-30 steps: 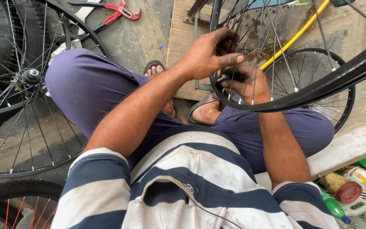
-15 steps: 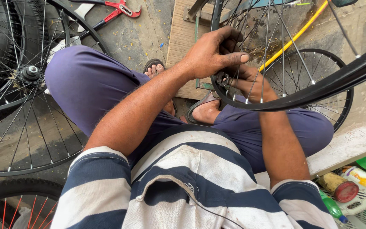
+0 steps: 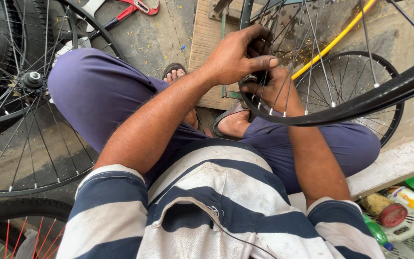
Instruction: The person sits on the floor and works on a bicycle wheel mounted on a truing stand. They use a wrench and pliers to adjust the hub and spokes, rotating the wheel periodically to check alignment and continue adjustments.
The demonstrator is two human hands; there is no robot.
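Both hands are up at the black wheel rim (image 3: 360,103), right over the knees. The left hand (image 3: 238,57) has its grip closed around something small and dark by the spokes (image 3: 307,62), can't tell what. The right hand (image 3: 274,88) sits behind the rim, grip hidden. Another spoked wheel (image 3: 25,96) lies on the floor to the left.

Hidden from me: right hand (image 3: 275,88) fingertips behind black rim (image 3: 360,103); left hand (image 3: 238,57) possibly pinching something unseen.
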